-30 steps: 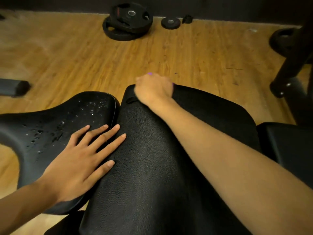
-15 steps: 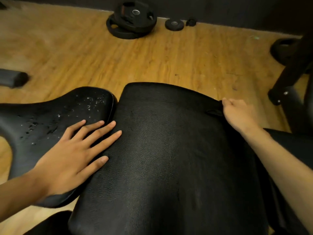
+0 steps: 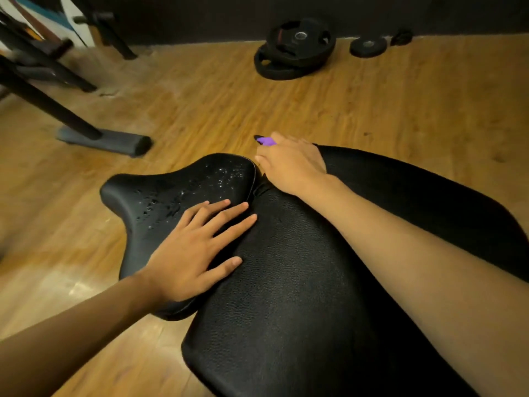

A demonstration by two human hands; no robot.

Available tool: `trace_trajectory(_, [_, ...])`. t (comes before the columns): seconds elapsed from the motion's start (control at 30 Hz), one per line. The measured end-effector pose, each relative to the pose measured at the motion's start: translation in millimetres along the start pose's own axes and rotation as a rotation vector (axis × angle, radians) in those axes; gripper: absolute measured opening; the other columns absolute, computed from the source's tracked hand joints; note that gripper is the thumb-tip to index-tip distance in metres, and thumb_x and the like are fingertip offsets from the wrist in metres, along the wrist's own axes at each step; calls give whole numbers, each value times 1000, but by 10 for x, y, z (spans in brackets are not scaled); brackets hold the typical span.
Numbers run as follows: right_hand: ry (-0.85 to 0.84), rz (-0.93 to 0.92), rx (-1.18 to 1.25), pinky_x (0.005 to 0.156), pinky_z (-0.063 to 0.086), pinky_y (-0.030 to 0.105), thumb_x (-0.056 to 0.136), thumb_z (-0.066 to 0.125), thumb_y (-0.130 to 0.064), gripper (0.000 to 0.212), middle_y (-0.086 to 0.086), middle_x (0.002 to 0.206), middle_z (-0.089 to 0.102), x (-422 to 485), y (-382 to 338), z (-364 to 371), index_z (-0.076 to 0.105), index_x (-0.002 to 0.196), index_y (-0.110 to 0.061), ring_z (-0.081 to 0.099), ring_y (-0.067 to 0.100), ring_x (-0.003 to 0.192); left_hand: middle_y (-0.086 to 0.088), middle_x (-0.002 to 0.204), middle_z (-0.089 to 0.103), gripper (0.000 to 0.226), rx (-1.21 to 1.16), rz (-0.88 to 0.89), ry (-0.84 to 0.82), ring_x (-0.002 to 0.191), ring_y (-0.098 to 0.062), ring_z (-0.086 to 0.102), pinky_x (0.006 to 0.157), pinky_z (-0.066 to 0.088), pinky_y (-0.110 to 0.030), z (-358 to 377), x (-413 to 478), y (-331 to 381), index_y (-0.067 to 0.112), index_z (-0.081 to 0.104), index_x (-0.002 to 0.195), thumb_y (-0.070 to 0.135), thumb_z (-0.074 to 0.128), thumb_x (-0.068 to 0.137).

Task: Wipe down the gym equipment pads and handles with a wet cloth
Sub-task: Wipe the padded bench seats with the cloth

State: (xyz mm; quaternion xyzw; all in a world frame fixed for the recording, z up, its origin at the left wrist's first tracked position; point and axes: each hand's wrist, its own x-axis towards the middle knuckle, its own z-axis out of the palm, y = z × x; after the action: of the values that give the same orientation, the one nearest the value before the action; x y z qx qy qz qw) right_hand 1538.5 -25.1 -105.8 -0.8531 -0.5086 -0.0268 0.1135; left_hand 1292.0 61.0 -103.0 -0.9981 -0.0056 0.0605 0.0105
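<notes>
grasped beneath the curled fingers of the right grip (image 3: 292, 164) is the purple cloth (image 3: 266, 141), of which only a small tip is seen; the rest is hidden under the palm. that tip is pointed away from the person and a little to the left, out past the fingertips and over the wooden floor (image 3: 372, 116). the right grip is laid knuckles-up on the far left corner of the large pad (image 3: 315, 296), just beside the gap where the smaller pad (image 3: 171, 196) meets it. the right forearm is stretched diagonally across the large pad from the lower right of the view, nearly straight.

the large pad is set with its long axis running away from the person, its broad, textured black surface turned up. the smaller pad is set against its left side and is flared toward the far left; water droplets are scattered over its upper face.

the left grip (image 3: 189, 253) is unclenched. it is pressed palm-down on the near part of the smaller pad, with the fingers straight, spread and pointed toward the upper right, and the fingertips and thumb are laid at the edge of the large pad.

stacked weight plates (image 3: 297, 44) and a smaller plate (image 3: 367, 46) are seen on the floor by the dark wall, and the grey foot (image 3: 108, 141) of a dark machine frame is seen at the left.
</notes>
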Motion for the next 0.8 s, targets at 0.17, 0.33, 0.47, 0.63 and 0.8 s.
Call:
trace_trajectory(0.17, [-80, -59, 54, 114, 25, 31, 110, 35, -41, 38, 3, 145, 51, -232, -100, -74, 61, 137, -34, 39, 23, 141, -3, 164, 38, 74, 7, -118, 84, 148, -30, 37, 118, 28, -50, 23, -57, 7, 24, 47, 155, 70, 34, 99])
trace_trajectory(0.33, [-85, 6, 144, 117, -9, 20, 109, 37, -39, 43, 1, 167, 26, -811, -442, -35, 51, 149, -32, 9, 15, 157, -2, 155, 47, 65, -135, -131, 162, 135, -26, 45, 109, 38, -45, -6, -127, -209, 23, 60, 142, 67, 37, 99])
trace_trajectory(0.47, [-33, 120, 113, 122, 6, 33, 107, 49, -30, 39, 11, 159, 42, -838, -645, 81, 59, 143, -22, 26, 27, 153, -7, 152, 50, 66, -46, -7, 188, 134, -29, 47, 106, 40, -47, -123, -144, -909, 20, 62, 140, 65, 40, 97])
trace_trajectory(0.63, [39, 261, 93, 121, 16, 37, 104, 52, -28, 41, 10, 158, 44, -717, -834, 143, 60, 143, -21, 28, 27, 152, -9, 153, 51, 73, -3, 144, 182, 135, -34, 48, 101, 39, -46, -114, -91, -1505, 17, 62, 140, 69, 45, 92])
trace_trajectory(0.8, [67, 438, 173, 117, 38, 42, 102, 38, -44, 48, 6, 155, 49, -673, -1017, 93, 63, 139, -26, 35, 22, 150, -9, 153, 51, 75, -80, 272, 158, 139, -33, 47, 115, 35, -49, 71, -281, -1442, 20, 60, 143, 72, 48, 89])
